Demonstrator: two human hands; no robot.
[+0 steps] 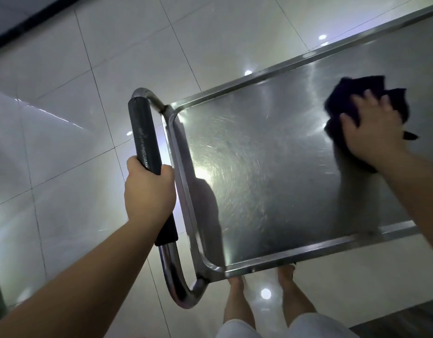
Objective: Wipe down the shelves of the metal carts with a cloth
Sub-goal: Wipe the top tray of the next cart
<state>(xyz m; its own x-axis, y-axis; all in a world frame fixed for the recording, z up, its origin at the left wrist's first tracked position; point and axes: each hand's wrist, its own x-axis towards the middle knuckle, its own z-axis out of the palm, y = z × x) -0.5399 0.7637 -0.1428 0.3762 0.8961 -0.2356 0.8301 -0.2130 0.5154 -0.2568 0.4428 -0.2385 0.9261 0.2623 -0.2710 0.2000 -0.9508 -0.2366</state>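
Top shelf (271, 172) of metal cart (352, 242), my view from above. My left hand (148, 191) clenched round black handle grip (144, 132) beside shelf end. My right hand (371, 128) flat, fingers spread, pressing dark cloth (349, 93) onto shelf, far from handle. Tiled floor (64, 167) around cart.

Large glossy pale floor tiles (64, 57) fill most of the view, crossed by thin grout lines and dotted with small round reflections of lights (266, 293). A dark strip (27, 23) runs along the upper left corner. At the lower right edge lies a dark grey mat (405, 320).
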